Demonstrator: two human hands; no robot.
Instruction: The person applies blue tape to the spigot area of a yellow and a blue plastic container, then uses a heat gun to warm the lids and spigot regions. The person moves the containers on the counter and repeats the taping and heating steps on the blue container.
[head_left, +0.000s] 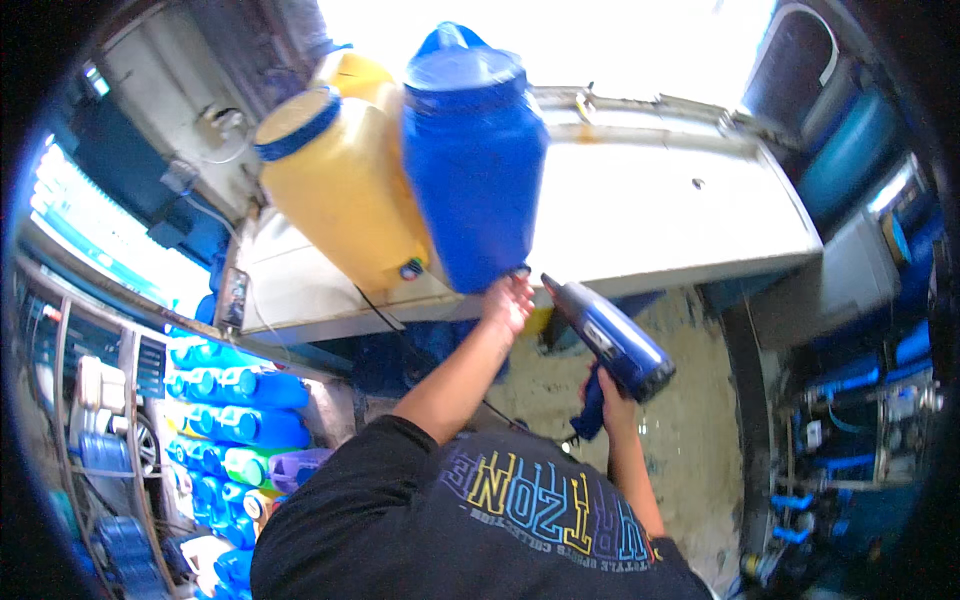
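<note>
A blue plastic water container (474, 180) with a blue lid stands on the white counter (660, 206). At the small dark fitting (517, 271) low on its front is my left hand (510, 301), fingers bent; whether they grip the fitting is unclear. My right hand (613, 397) is closed round the handle of a blue heat gun (611, 334), whose nozzle points up and left towards that fitting. Left of the blue container stands a yellowish plastic container (345, 187) with a blue-rimmed lid and a dark spigot fitting (411, 268). Part of another yellow container (356, 71) shows behind.
A phone-like device (235, 300) lies at the counter's left end, near a thin white cable. Stacked blue water jugs (240, 382) stand at the lower left beside a metal rack (135, 405). Shelves with dark and blue items (832, 442) line the right side.
</note>
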